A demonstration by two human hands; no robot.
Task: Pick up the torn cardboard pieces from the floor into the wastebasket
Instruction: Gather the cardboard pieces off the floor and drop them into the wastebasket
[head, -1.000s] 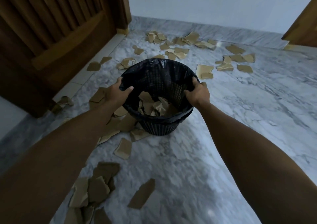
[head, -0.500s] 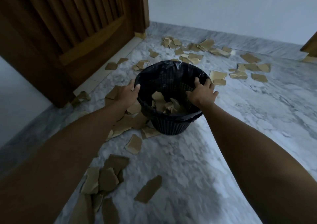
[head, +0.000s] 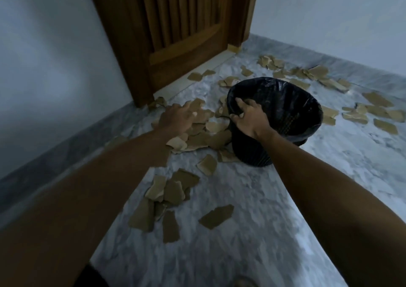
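Right hand [head: 249, 119] grips near-left rim of round black bag-lined mesh wastebasket [head: 292, 119], centre-right on floor. Left hand [head: 179, 119], fingers spread, over torn brown cardboard pieces [head: 202, 132] heaped just left. Best: steady basket, gather several pieces per grab.

Grey-white marble floor [head: 252, 231], torn brown cardboard pieces [head: 216, 216] scattered across it, black wastebasket [head: 285, 110] standing among them near the wooden door [head: 182, 33]

One wastebasket [head: 283, 132] stands among dozens of torn cardboard pieces [head: 206, 165], too many and too overlapped to count exactly, with two hands and one wooden door [head: 182, 29].
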